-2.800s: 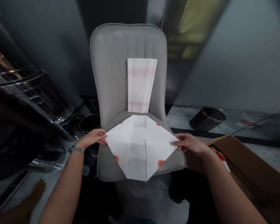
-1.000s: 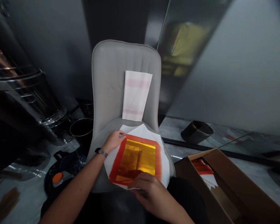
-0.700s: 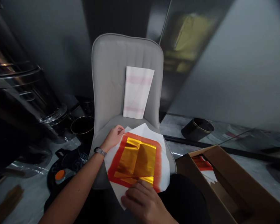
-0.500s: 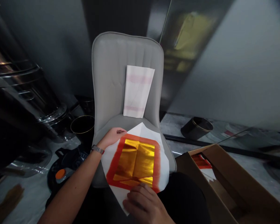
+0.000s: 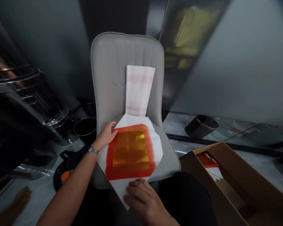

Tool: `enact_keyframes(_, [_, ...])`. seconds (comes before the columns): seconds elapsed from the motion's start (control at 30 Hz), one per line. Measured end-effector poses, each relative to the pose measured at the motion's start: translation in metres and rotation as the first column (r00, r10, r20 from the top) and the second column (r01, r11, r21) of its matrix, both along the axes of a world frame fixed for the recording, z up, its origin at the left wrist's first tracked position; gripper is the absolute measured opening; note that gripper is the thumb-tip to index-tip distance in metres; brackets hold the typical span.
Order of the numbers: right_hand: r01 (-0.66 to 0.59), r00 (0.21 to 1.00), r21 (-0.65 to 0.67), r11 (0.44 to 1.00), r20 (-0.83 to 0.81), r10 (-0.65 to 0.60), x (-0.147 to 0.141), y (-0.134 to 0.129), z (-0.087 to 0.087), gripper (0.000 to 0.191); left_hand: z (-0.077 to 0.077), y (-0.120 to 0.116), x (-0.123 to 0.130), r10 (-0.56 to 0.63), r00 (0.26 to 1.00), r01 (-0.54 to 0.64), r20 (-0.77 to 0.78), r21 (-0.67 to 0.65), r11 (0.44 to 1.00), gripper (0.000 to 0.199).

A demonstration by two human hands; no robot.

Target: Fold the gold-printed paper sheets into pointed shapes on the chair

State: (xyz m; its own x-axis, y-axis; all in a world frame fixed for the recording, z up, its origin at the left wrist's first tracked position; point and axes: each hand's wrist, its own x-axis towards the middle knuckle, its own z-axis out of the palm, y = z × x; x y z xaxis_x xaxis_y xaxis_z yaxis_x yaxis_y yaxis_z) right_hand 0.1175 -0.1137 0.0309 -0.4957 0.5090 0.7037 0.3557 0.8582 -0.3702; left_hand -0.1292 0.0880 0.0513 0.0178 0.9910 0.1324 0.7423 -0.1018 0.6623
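In the frame's lower middle, the gold paper has turned and looks smoother, maybe easier to work; the left hand and right hand curl by it; I can't tell their grip.

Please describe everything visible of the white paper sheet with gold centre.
The white, angular paper sheet has an orange-red frame around a shiny gold foil-like rectangle. It lies mostly flat on the grey padded chair, one point overhanging the front. The left hand touches its upper-left edge; the right hand is at its lower point.
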Motion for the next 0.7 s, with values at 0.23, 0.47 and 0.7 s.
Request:
enact_keyframes(0.23, [-0.009, 0.996, -0.035, 0.999, 0.088, 0.012, -0.007, -0.003, -0.029, 0.013, 0.021, 0.034, 0.114, -0.52, 0.684, 0.57, -0.512, -0.07, 0.819, 0.072])
enact_keyframes(0.47, [0.023, 0.987, 0.012, 1.0, 0.161, -0.024, -0.016, -0.002, -0.038, 0.012, 0.01, 0.083, 0.14, -0.596, 0.604, 0.426, -0.53, -0.418, 0.803, 0.041])
enact_keyframes(0.7, [0.038, 0.995, -0.02, 0.999, 0.094, -0.036, -0.015, -0.001, -0.028, 0.015, 0.041, 0.075, 0.127, -0.613, 0.577, 0.49, -0.54, -0.372, 0.789, 0.018])
